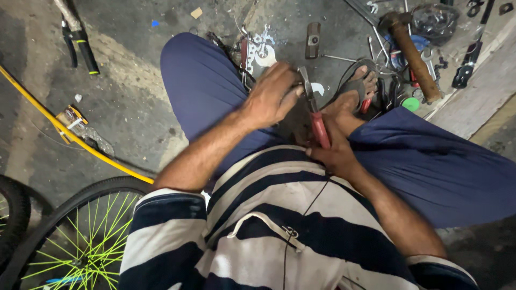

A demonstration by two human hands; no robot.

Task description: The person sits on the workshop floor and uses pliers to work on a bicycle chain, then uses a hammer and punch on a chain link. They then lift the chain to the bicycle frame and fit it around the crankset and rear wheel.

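Note:
I sit on the floor in blue trousers and a striped shirt. My right hand (pixel 336 153) grips the red handles of a pair of pliers (pixel 314 110), whose metal jaws point up and away from me. My left hand (pixel 274 96) is closed around something small right at the plier jaws; what it pinches is hidden by the fingers. A thin dark cable (pixel 301 225) runs down from the hands across my shirt. My sandalled foot (pixel 360 86) rests just beyond the hands.
A wooden-handled hammer (pixel 411 51), spanners and small parts lie scattered at the far right. A bicycle wheel with neon green spokes (pixel 80 236) stands at lower left. A yellow tube (pixel 64 129) crosses the floor on the left, near a black handlebar grip (pixel 80 45).

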